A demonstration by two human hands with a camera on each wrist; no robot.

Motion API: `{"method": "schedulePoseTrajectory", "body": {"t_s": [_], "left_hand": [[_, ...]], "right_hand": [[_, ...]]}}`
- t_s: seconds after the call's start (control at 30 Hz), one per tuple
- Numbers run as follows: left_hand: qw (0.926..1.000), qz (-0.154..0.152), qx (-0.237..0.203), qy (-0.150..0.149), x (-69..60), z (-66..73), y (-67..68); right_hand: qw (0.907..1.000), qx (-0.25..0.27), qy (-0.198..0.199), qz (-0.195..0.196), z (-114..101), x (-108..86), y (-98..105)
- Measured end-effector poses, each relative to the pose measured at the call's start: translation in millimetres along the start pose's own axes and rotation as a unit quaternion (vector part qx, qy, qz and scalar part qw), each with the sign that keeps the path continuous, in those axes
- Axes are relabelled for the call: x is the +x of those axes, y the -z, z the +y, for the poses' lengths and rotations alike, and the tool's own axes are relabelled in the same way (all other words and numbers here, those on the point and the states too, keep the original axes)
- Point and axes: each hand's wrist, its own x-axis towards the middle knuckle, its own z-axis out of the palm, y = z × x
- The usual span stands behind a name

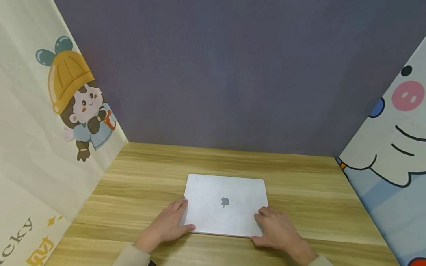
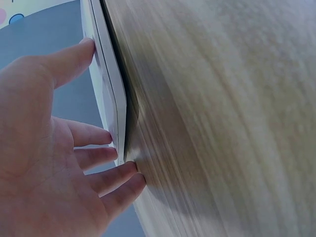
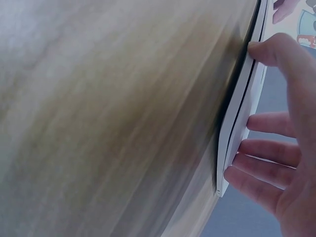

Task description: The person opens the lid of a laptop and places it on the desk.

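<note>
A closed silver laptop [image 1: 208, 212] with a dark apple logo lies flat on the wooden table. At its left side, my left hand [image 1: 171, 224] touches it with the thumb by the front left corner. In the left wrist view, the left hand's fingers [image 2: 96, 158] are extended; two reach the laptop's side [image 2: 113, 89] and two come down at the tabletop. My right hand [image 1: 278, 230] is at the right side. Its thumb [image 3: 269, 49] touches the front edge near the seam, and the loosely bent fingers [image 3: 266, 150] rest against the lid's right edge.
The wood-grain table [image 1: 152, 166] runs back to a dark grey panel [image 1: 235, 69]. A cream panel [image 1: 11, 137] with a cartoon figure stands at the left. Another panel [image 1: 422, 182] with a cartoon pig-nosed character stands at the right.
</note>
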Motion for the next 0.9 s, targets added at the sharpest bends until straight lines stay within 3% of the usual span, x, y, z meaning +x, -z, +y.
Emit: {"method": "schedulePoseTrajectory", "body": {"t_s": [0.5,0.9], "left_hand": [[1.0000,-0.007,-0.004,0.002,0.2,0.3,0.7],[0.9997,0.011,-0.006,-0.023,-1.8,-3.1,-1.2]], "right_hand": [[0.9999,0.009,-0.008,-0.009,3.3,-0.1,0.9],[0.9998,0.019,-0.001,-0.011,7.1,3.1,11.4]]}}
